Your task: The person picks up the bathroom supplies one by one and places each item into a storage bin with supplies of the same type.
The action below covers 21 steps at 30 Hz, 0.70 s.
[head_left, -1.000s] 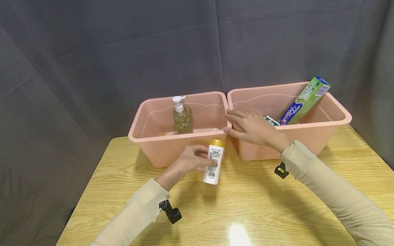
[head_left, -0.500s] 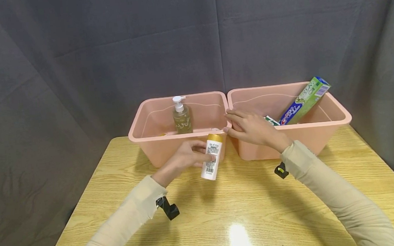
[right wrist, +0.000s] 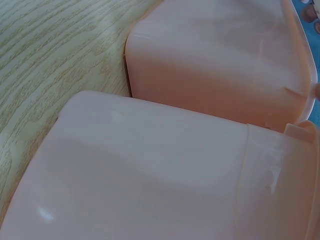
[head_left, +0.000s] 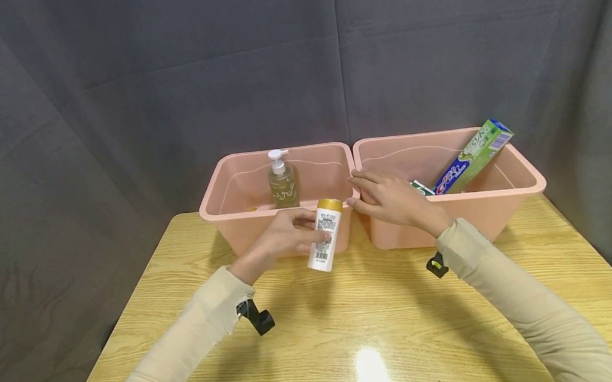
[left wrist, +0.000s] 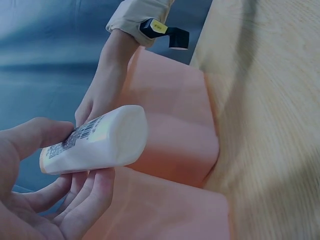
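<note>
My left hand [head_left: 287, 235] holds a small white bottle [head_left: 325, 240] with a gold cap, thumb on its printed label and fingers behind. The bottle is raised off the table, leaning, cap up, before the front right corner of the left pink bin [head_left: 257, 223]. In the left wrist view the white bottle [left wrist: 100, 145] shows its base, pinched between thumb and fingers. My right hand [head_left: 393, 202] reaches across the right pink bin [head_left: 451, 218] and grips the left bin's rim at its right corner. A clear pump bottle [head_left: 284, 187] stands in the left bin.
A green and blue toothpaste box [head_left: 473, 157] leans in the right bin and sticks out above its rim. Beside it lies a green and white packet [head_left: 422, 188], partly hidden. The bins stand side by side on a wooden table [head_left: 318, 346] before a grey curtain [head_left: 210, 72].
My left hand has lifted the white bottle slightly up and to the left, toward the left bin's rim. The right hand and the bins have stayed in place.
</note>
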Tool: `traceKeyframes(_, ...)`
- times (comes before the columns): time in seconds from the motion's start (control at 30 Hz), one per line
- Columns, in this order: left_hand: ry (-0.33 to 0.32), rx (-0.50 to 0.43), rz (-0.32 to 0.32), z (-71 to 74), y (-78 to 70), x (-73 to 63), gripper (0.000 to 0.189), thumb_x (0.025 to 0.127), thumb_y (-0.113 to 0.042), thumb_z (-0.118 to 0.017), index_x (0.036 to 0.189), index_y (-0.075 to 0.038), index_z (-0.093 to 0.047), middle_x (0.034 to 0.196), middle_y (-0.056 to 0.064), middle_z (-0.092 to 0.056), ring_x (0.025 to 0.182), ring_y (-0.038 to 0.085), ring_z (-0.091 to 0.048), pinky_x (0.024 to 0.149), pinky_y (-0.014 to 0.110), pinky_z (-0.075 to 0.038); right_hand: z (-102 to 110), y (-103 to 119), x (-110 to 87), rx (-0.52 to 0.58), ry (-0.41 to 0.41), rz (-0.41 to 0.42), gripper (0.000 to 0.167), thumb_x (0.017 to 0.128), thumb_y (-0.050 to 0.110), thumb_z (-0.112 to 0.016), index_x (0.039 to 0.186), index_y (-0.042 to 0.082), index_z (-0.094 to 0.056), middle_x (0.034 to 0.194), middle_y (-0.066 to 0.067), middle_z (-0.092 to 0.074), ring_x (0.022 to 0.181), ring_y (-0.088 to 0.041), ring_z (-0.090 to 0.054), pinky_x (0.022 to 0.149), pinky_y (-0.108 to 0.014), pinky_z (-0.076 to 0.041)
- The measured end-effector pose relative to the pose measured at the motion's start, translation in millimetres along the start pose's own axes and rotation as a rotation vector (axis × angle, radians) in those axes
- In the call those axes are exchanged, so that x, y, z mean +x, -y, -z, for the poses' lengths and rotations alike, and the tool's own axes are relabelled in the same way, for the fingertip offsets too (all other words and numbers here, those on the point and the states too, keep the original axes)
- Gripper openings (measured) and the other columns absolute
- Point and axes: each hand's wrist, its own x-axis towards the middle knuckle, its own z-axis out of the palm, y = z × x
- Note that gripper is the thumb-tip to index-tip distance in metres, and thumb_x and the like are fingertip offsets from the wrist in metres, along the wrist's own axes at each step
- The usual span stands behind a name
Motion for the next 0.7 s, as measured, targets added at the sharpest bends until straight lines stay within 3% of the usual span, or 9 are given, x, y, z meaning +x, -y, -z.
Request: traceKeyframes(0.7,-0.035,0.003,-0.049,16.5,-22.7,2.9,0.047,0.083,-0.006,-0.077,0.126,0.005,-0.06,0.114,0.018,-0.062,0.1,0.027,-0.064,0.08,0.036,-0.059,0,0,-0.5,-0.002,-0.001,-0.002,0.062,0.101,0.051,-0.048,0.143,0.005,-0.052,0.147,-0.015,-0.048,0.132,-0.038,-0.047,0.106,-0.054,-0.04)
